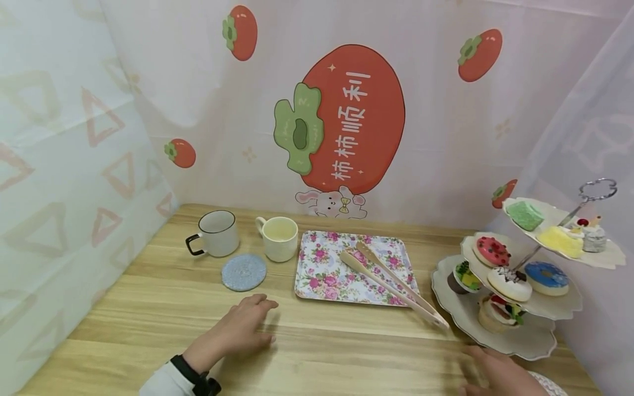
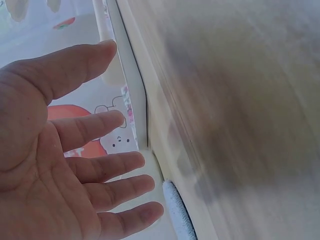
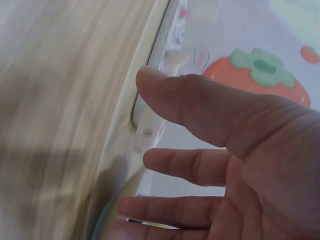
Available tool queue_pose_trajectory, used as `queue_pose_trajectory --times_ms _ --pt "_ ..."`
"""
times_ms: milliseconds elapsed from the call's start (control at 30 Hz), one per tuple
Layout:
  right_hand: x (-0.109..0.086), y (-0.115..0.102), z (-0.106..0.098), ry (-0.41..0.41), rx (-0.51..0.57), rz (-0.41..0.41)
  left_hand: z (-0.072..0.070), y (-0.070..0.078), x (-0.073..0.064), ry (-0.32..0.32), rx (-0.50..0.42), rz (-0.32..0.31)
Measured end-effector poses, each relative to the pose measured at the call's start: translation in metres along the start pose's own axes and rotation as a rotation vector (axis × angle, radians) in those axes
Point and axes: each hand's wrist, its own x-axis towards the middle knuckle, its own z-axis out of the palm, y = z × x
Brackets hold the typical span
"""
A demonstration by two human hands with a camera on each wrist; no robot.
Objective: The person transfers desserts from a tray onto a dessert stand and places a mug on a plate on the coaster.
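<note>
My left hand [image 1: 244, 327] hovers over the table with its fingers spread and holds nothing. Just beyond it lies a round blue-grey coaster [image 1: 244, 272]. In the left wrist view its palm [image 2: 45, 185] faces the camera. My right hand [image 1: 500, 374] is at the lower right edge of the head view, fingers extended, nothing in its grasp. It is nearest the bottom plate of a three-tier cake stand [image 1: 537, 341] and the joined end of wooden tongs [image 1: 396, 283]. The tongs lie slantwise across a floral tray [image 1: 317, 291], their joined end past its front right corner.
A white mug with a dark handle [image 1: 218, 234] and a cream cup [image 1: 280, 239] stand at the back left. The stand bears doughnuts [image 1: 547, 278], cake pieces [image 1: 526, 215] and fruit cups [image 1: 497, 316]. A printed cloth [image 1: 431, 181] hangs behind the table.
</note>
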Motion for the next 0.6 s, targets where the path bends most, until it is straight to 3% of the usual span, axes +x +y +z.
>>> queue_pose_trajectory --times_ms 100,300,600 --pt "0.003 -0.014 0.003 0.013 0.007 0.009 -0.001 -0.001 0.002 0.001 0.006 0.003" --pt "0.009 -0.047 0.003 0.008 0.052 -0.093 -0.003 -0.006 0.006 0.019 0.005 0.019" --pt "0.023 -0.089 0.011 0.037 -0.084 -0.282 -0.004 -0.013 0.011 0.032 0.001 -0.021"
